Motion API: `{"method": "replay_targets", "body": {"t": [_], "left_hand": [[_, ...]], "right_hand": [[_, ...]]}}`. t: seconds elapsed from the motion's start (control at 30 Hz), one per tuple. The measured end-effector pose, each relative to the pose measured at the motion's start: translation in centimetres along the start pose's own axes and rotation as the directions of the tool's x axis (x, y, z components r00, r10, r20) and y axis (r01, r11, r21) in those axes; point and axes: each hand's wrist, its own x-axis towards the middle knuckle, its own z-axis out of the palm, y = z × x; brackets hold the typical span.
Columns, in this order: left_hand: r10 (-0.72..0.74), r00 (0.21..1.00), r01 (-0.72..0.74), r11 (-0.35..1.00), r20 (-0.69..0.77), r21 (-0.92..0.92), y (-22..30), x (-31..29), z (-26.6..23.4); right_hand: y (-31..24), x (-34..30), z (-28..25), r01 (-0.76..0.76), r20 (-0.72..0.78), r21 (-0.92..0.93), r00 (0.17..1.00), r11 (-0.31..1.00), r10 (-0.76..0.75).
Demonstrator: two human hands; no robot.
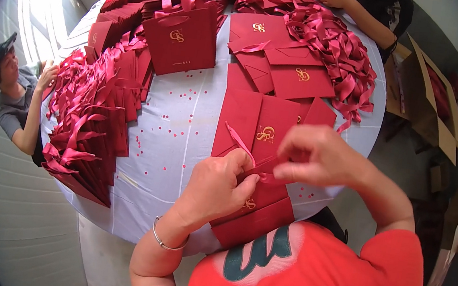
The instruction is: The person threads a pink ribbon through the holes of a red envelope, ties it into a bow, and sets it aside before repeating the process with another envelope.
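My left hand (218, 183) is closed with thumb and fingers on the top edge of a dark red paper bag (266, 164). A pink ribbon (241, 140) sticks up from beside its fingers, and another short stretch of ribbon shows near the thumb tip. Just right of it, my right hand (315, 155) has its fingers curled toward the thumb close to the bag's edge; what they pinch, if anything, is too small to tell. Beneath both hands lie several flat red bags (268, 128) with gold lettering, overlapping in a column along the table's near side.
A pile of loose pink ribbons (344, 60) lies at the far right of the white-covered round table (172, 158). Ribboned bags (92, 107) are heaped at left; one bag (179, 41) stands upright. Small red dots are scattered mid-table. Two people sit around it. A cardboard box (434, 100) stands right.
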Motion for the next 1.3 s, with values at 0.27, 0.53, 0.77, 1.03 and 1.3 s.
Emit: {"method": "replay_targets", "body": {"t": [0.27,0.53,0.77,1.03,1.3], "left_hand": [[-0.135,0.988,0.133,0.991,0.070,0.031,-0.4,0.5,0.3],[-0.266,0.959,0.264,0.964,0.103,0.031,-1.4,0.9,0.7],[-0.330,0.911,0.359,0.930,0.249,-0.083,-1.4,1.2,-0.6],[-0.187,0.941,0.194,0.981,0.282,0.004,-2.3,0.8,-2.4],[-0.249,0.911,0.258,0.966,0.330,0.015,-1.6,0.9,-4.3]], "right_hand": [[-0.2,-4.7,-0.3,0.043,-0.017,-0.067,0.999,0.997,-0.044],[1.1,-6.9,-3.2,0.234,-0.180,0.821,0.972,0.521,-0.153],[2.2,-5.0,-1.5,0.540,-0.498,0.741,0.841,0.398,-0.213],[-2.6,0.0,0.2,0.344,-0.306,-0.059,0.887,0.937,-0.345],[0.0,2.9,4.9,0.355,-0.108,-0.154,0.922,0.922,-0.373]]}}
